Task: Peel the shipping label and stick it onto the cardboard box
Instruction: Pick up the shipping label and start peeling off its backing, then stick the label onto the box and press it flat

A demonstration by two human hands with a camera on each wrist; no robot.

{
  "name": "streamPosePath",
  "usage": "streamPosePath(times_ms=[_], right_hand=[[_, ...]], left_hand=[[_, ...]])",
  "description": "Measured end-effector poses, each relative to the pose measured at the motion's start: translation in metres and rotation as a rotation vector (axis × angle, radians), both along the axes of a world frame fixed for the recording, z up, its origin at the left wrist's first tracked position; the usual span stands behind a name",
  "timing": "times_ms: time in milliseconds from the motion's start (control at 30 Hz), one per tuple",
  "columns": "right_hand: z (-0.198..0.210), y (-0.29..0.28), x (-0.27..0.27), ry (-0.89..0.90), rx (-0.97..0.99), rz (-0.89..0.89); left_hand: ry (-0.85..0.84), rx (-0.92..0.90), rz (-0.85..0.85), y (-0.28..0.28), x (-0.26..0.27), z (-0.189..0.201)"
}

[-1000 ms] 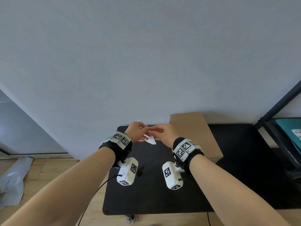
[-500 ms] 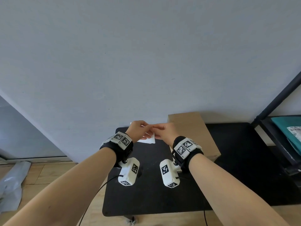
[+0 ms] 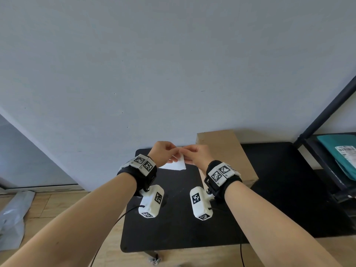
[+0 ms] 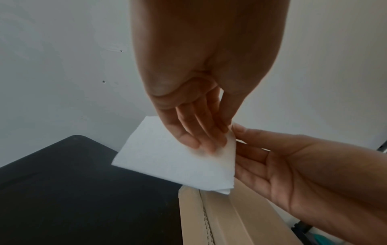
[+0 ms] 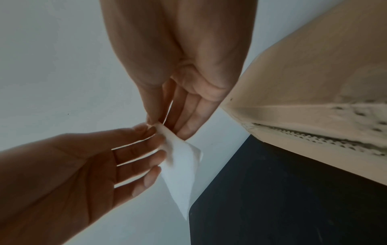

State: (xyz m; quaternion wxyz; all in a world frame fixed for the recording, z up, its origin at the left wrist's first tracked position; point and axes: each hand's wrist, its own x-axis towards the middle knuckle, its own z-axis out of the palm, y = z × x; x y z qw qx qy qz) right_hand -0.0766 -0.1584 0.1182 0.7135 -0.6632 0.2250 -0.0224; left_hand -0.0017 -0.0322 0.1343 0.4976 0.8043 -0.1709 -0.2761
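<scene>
Counter edges: the black flat-topped counter [image 3: 179, 224] has rounded corners; its far edge sits against the pale grey wall [image 3: 173, 64], its near and left edges drop off to a light wooden floor [image 3: 63, 207].
Open room: bare black surface lies in front of and left of both hands; wall close behind them.
Right boundary: a black metal shelf frame [image 3: 327, 112] stands at the counter's right end, carrying a teal package [image 3: 339, 151] with a printed sticker.
Floor item: a crumpled grey plastic bag [image 3: 11, 218] lies at far left, well apart from the counter.
Cardboard box: the plain brown cardboard box [image 3: 227, 151] lies on the counter near its far edge, just right of the hands; a perforated tear strip runs along its side in the wrist views.
Label position: the white rectangular paper shipping label [image 3: 176, 164] is held in the air above the counter's far left part, just left of the box and not touching it.
Label appearance: blank white on the visible face, no print readable; one corner hangs down, and a second layer shows along the pinched edge.
Left hand [image 3: 163, 154]: thumb and forefinger pinch the label's upper corner; the other fingers [image 4: 190, 126] lie straight behind the sheet.
Right hand [image 3: 196, 156]: thumb and forefinger pinch the same corner from the opposite side, fingertips [image 5: 188, 131] touching the paper.
</scene>
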Motion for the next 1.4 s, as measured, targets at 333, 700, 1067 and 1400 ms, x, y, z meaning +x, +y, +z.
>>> streamPosePath(times_ms=[333, 700, 1067, 1400], right_hand=[[-0.007, -0.023, 0.004, 0.029, -0.124, -0.207], [-0.014, -0.057, 0.014, 0.068, -0.32, -0.367], [-0.012, -0.083, 0.016, 0.084, -0.524, -0.366], [-0.013, -0.084, 0.01, 0.102, -0.595, -0.346]], left_hand=[[-0.057, 0.053, 0.065, 0.018, 0.008, -0.019], [0.062, 0.076, 0.137, 0.028, 0.016, -0.052], [0.148, 0.225, 0.178, 0.045, 0.024, -0.102], [0.195, 0.359, 0.161, 0.05, 0.019, -0.136]])
